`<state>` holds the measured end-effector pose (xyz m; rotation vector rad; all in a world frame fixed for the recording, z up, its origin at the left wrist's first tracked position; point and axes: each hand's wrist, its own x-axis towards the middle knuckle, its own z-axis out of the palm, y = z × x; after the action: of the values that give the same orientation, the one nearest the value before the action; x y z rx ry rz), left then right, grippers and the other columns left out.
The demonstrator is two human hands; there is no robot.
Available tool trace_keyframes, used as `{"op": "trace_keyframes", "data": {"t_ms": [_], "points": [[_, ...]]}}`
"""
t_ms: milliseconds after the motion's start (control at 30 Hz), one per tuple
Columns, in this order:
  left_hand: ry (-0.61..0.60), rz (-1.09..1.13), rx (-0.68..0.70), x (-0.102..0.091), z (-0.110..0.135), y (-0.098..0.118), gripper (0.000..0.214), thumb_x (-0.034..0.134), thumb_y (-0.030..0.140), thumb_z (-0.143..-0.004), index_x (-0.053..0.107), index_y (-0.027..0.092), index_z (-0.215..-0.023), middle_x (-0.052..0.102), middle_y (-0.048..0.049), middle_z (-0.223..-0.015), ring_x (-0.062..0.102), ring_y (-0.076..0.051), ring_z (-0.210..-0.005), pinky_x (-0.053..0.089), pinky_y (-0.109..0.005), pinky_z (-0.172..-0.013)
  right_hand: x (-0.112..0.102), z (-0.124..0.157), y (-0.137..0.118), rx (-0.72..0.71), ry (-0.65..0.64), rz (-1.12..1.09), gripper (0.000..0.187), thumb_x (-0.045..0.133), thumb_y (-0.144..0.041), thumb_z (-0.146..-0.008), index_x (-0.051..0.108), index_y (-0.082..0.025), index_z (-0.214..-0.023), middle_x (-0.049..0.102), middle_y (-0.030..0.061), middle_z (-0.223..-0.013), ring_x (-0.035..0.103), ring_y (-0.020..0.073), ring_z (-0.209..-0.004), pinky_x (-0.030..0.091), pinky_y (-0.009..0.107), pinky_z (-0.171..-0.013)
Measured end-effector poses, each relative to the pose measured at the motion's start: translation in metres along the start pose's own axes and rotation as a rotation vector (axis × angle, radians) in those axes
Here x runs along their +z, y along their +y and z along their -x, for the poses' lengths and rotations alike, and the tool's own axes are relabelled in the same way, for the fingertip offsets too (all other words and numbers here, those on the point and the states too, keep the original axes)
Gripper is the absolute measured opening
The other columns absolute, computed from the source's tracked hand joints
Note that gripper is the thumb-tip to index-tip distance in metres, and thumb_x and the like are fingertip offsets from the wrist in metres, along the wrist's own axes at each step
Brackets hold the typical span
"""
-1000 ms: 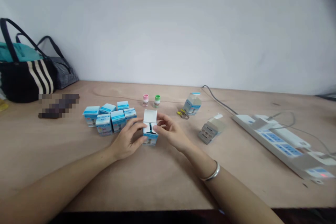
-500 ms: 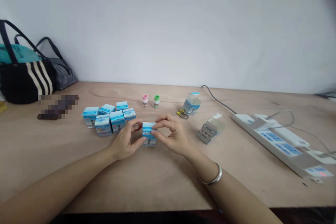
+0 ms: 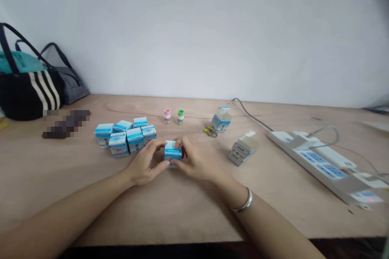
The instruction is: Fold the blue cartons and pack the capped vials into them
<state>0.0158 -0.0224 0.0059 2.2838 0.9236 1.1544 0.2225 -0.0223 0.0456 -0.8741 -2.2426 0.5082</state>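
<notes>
A small blue and white carton (image 3: 173,152) stands on the wooden table (image 3: 188,206), its lid closed. My left hand (image 3: 145,162) grips its left side with thumb and fingers. My right hand (image 3: 196,162) grips its right side, fingertips pressed on the top edge. A cluster of several similar closed cartons (image 3: 126,137) sits just to the left of my hands. Behind the carton stand two tiny bottles, one with a pink cap (image 3: 167,115) and one with a green cap (image 3: 180,116).
An open carton (image 3: 221,119) and a small yellow item (image 3: 210,130) lie at the back right. A tipped open box (image 3: 243,148) lies further right. Two power strips (image 3: 325,164) with cables run along the right. Two bags (image 3: 33,85) stand at the far left.
The carton's white lid flap stood open one second ago. It was folded down, and both hands now press the closed carton from either side.
</notes>
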Motion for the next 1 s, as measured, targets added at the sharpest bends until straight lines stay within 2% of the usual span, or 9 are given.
{"op": "trace_keyframes", "data": {"t_ms": [167, 300, 500, 633, 700, 800, 900, 933, 1000], "points": [[0.015, -0.029, -0.114, -0.003, 0.000, -0.006, 0.038, 0.052, 0.030, -0.086, 0.044, 0.021, -0.121, 0.053, -0.0088, -0.118, 0.052, -0.023, -0.111, 0.045, -0.041, -0.096, 0.009, -0.013, 0.023, 0.114, 0.145, 0.079, 0.024, 0.058, -0.017, -0.075, 0.042, -0.020, -0.094, 0.050, 0.0022, -0.084, 0.050, 0.0159, -0.071, 0.043, 0.028, -0.063], [0.044, -0.046, -0.160, -0.001, -0.004, -0.017, 0.024, 0.048, 0.030, -0.088, 0.051, 0.020, -0.109, 0.056, -0.0064, -0.108, 0.055, -0.020, -0.101, 0.047, -0.038, -0.092, 0.019, -0.041, 0.044, 0.084, 0.185, 0.124, 0.027, 0.054, -0.013, -0.072, 0.043, -0.020, -0.096, 0.049, 0.0066, -0.095, 0.050, 0.0191, -0.082, 0.045, 0.032, -0.071], [0.066, -0.068, -0.148, -0.002, -0.006, -0.022, 0.021, 0.049, 0.030, -0.087, 0.052, 0.020, -0.106, 0.056, -0.0059, -0.105, 0.056, -0.019, -0.097, 0.049, -0.038, -0.089, 0.042, -0.089, 0.058, 0.025, 0.183, 0.147, 0.032, 0.050, -0.009, -0.071, 0.044, -0.017, -0.102, 0.051, 0.0094, -0.100, 0.050, 0.0202, -0.090, 0.045, 0.034, -0.078], [0.076, -0.100, -0.132, -0.004, -0.006, -0.028, 0.022, 0.050, 0.030, -0.087, 0.052, 0.020, -0.106, 0.057, -0.0062, -0.105, 0.056, -0.020, -0.098, 0.050, -0.040, -0.089, 0.048, -0.095, 0.059, -0.021, 0.126, 0.124, 0.036, 0.046, -0.007, -0.074, 0.044, -0.017, -0.109, 0.051, 0.0100, -0.107, 0.051, 0.0179, -0.089, 0.046, 0.032, -0.079], [0.090, -0.106, -0.130, -0.004, -0.006, -0.031, 0.023, 0.051, 0.030, -0.087, 0.051, 0.020, -0.107, 0.056, -0.0063, -0.105, 0.057, -0.019, -0.098, 0.051, -0.040, -0.088, 0.042, -0.088, 0.061, -0.015, 0.167, 0.148, 0.039, 0.046, -0.008, -0.075, 0.044, -0.018, -0.112, 0.049, 0.0112, -0.111, 0.052, 0.0187, -0.092, 0.046, 0.034, -0.081], [0.104, -0.105, -0.142, -0.004, -0.006, -0.033, 0.026, 0.052, 0.031, -0.086, 0.050, 0.021, -0.110, 0.056, -0.0064, -0.107, 0.059, -0.019, -0.097, 0.052, -0.040, -0.087, 0.022, -0.072, 0.067, 0.166, 0.434, 0.295, 0.037, 0.051, -0.015, -0.075, 0.048, -0.016, -0.111, 0.044, 0.0155, -0.117, 0.049, 0.0251, -0.103, 0.043, 0.041, -0.087], [0.105, -0.109, -0.147, -0.004, -0.005, -0.033, 0.026, 0.053, 0.031, -0.085, 0.051, 0.021, -0.110, 0.056, -0.0063, -0.108, 0.059, -0.019, -0.097, 0.052, -0.040, -0.087, -0.010, -0.059, 0.078, 0.538, 0.745, 0.434, 0.046, 0.056, -0.024, -0.072, 0.048, -0.013, -0.116, 0.029, 0.0224, -0.130, 0.048, 0.0339, -0.107, 0.042, 0.049, -0.084], [0.105, -0.111, -0.147, -0.004, -0.005, -0.033, 0.026, 0.053, 0.031, -0.085, 0.051, 0.021, -0.109, 0.056, -0.0061, -0.108, 0.059, -0.019, -0.097, 0.052, -0.040, -0.087, -0.020, -0.055, 0.082, 0.647, 0.785, 0.451, 0.050, 0.057, -0.025, -0.071, 0.047, -0.011, -0.118, 0.024, 0.0246, -0.134, 0.050, 0.0349, -0.104, 0.042, 0.050, -0.082], [0.101, -0.115, -0.146, -0.004, -0.006, -0.032, 0.026, 0.053, 0.030, -0.085, 0.051, 0.021, -0.109, 0.055, -0.0061, -0.109, 0.059, -0.019, -0.098, 0.052, -0.040, -0.088, -0.038, -0.050, 0.091, 0.802, 0.759, 0.469, 0.053, 0.057, -0.026, -0.070, 0.047, -0.007, -0.119, 0.022, 0.0272, -0.134, 0.053, 0.0349, -0.100, 0.042, 0.049, -0.082]]}}
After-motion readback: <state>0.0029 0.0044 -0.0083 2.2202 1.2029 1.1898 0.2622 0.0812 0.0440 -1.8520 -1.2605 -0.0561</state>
